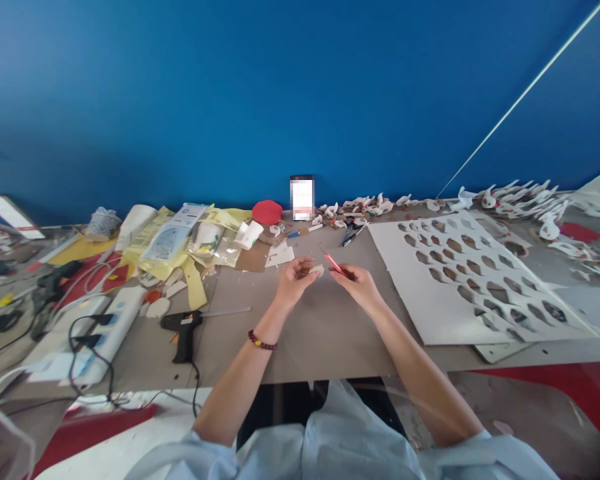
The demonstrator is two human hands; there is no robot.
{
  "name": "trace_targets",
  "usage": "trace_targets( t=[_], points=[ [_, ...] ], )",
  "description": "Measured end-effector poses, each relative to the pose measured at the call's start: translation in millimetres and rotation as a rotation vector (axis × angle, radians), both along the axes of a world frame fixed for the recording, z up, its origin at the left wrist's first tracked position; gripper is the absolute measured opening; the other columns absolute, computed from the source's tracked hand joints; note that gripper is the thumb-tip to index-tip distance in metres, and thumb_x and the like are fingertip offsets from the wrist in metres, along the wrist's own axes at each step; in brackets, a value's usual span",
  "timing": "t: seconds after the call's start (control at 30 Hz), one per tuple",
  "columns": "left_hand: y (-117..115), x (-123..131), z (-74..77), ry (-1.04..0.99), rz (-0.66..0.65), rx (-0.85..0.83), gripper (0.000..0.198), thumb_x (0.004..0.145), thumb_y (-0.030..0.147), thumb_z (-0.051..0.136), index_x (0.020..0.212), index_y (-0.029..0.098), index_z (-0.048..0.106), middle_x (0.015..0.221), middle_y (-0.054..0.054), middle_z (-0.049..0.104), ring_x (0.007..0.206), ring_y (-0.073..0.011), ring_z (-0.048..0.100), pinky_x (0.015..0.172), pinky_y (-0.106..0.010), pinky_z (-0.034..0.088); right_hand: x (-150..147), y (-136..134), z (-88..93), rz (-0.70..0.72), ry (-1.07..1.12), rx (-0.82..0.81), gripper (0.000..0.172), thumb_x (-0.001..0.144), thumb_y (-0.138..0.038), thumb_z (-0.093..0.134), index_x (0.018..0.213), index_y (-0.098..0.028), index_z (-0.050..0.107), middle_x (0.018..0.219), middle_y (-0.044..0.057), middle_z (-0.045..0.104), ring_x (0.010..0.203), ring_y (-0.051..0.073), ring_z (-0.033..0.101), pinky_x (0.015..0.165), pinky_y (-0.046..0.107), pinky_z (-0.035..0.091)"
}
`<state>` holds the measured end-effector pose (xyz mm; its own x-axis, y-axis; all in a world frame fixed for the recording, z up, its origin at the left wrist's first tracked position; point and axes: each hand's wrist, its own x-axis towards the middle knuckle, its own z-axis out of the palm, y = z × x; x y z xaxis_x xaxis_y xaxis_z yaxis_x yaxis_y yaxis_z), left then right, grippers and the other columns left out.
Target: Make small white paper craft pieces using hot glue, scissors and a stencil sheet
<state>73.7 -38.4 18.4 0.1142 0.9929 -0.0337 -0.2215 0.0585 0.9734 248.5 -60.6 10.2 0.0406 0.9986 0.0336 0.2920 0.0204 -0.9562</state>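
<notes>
Above the middle of the table, my left hand (295, 283) pinches a small white cut-out piece (318, 271) between thumb and fingers. My right hand (361, 287), just to the right, is closed around a slim red pen-like tool (334, 262). Its thin dark tip points up and left, away from me, a little apart from the white piece. Whether that tip is a blade or a nib I cannot tell. Beyond the right hand lie dark pens (353, 235) on the table.
A large white board (405, 287) with rows of cut-out holes lies at right. White bird-like cut-outs (510, 197) line the back. At left are a black glue gun (184, 333), a power strip (113, 327) with cables, and plastic packets (175, 233). A phone-like screen (302, 198) leans against the blue wall.
</notes>
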Motion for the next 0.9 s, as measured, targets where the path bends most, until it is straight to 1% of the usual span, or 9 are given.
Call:
trace_targets(
  t=[0.1,0.17,0.33,0.47,0.67,0.73,0.83,0.9],
  points=[
    [-0.2,-0.4,-1.0,0.026,-0.039,-0.003,0.030,0.055,0.027,0.082,0.078,0.016,0.065,0.070,0.000,0.067,0.066,-0.0116,0.062,0.066,-0.024,0.048,0.6,-0.3,0.8,0.003,0.065,-0.025,0.039,0.071,-0.049,0.064,0.091,-0.016,0.073,0.079,0.004,0.067,0.069,0.016,0.056,0.061,0.025,0.039],
    [-0.4,-0.5,-1.8,0.050,-0.069,-0.016,0.028,0.056,0.029,0.081,0.075,0.016,0.065,0.069,-0.001,0.068,0.066,-0.0126,0.062,0.066,-0.025,0.049,0.4,-1.1,2.4,0.005,0.099,-0.050,0.040,0.070,-0.050,0.065,0.091,-0.016,0.073,0.078,0.004,0.068,0.069,0.016,0.056,0.061,0.026,0.039],
    [-1.2,-0.5,-2.1,0.073,-0.116,-0.030,0.027,0.059,0.031,0.080,0.078,0.016,0.069,0.070,-0.002,0.070,0.065,-0.0142,0.064,0.067,-0.027,0.049,-1.3,-2.8,5.3,0.023,0.131,-0.107,0.043,0.067,-0.052,0.066,0.090,-0.015,0.071,0.067,0.001,0.062,0.060,0.014,0.052,0.054,0.024,0.035],
    [-1.4,-0.6,-1.8,0.067,-0.139,-0.013,0.026,0.061,0.030,0.079,0.080,0.015,0.071,0.072,-0.004,0.071,0.067,-0.0149,0.064,0.068,-0.028,0.049,-1.7,-2.7,3.9,0.047,0.139,-0.127,0.040,0.067,-0.050,0.067,0.086,-0.015,0.070,0.065,0.000,0.059,0.059,0.012,0.048,0.054,0.023,0.032],
    [-0.4,0.3,-2.9,0.054,-0.115,-0.011,0.030,0.060,0.033,0.079,0.084,0.015,0.070,0.074,-0.004,0.070,0.064,-0.0142,0.063,0.060,-0.026,0.049,-0.8,-2.6,3.6,0.051,0.134,-0.159,0.036,0.068,-0.048,0.066,0.084,-0.015,0.069,0.062,-0.003,0.056,0.055,0.010,0.044,0.051,0.023,0.029],
    [-0.2,0.5,-2.7,0.052,-0.113,-0.039,0.032,0.064,0.038,0.075,0.085,0.016,0.070,0.073,-0.004,0.069,0.064,-0.0157,0.064,0.059,-0.027,0.050,-0.6,-2.4,4.1,0.045,0.141,-0.161,0.035,0.069,-0.047,0.066,0.084,-0.016,0.068,0.060,-0.003,0.054,0.053,0.010,0.043,0.050,0.023,0.028],
    [0.0,0.6,-2.5,0.031,-0.120,-0.123,0.035,0.072,0.048,0.067,0.086,0.016,0.069,0.080,-0.007,0.070,0.065,-0.0186,0.066,0.061,-0.032,0.052,-0.5,-1.6,3.9,0.029,0.158,-0.148,0.034,0.068,-0.046,0.066,0.083,-0.016,0.068,0.059,-0.003,0.053,0.053,0.010,0.043,0.050,0.023,0.028],
    [-0.1,0.5,-3.1,0.004,-0.143,-0.163,0.037,0.074,0.051,0.063,0.086,0.016,0.068,0.082,-0.008,0.071,0.064,-0.0200,0.067,0.063,-0.035,0.052,-0.7,-1.2,3.2,0.025,0.165,-0.138,0.034,0.067,-0.046,0.066,0.083,-0.016,0.068,0.059,-0.003,0.053,0.053,0.010,0.043,0.050,0.023,0.028]
  ],
)
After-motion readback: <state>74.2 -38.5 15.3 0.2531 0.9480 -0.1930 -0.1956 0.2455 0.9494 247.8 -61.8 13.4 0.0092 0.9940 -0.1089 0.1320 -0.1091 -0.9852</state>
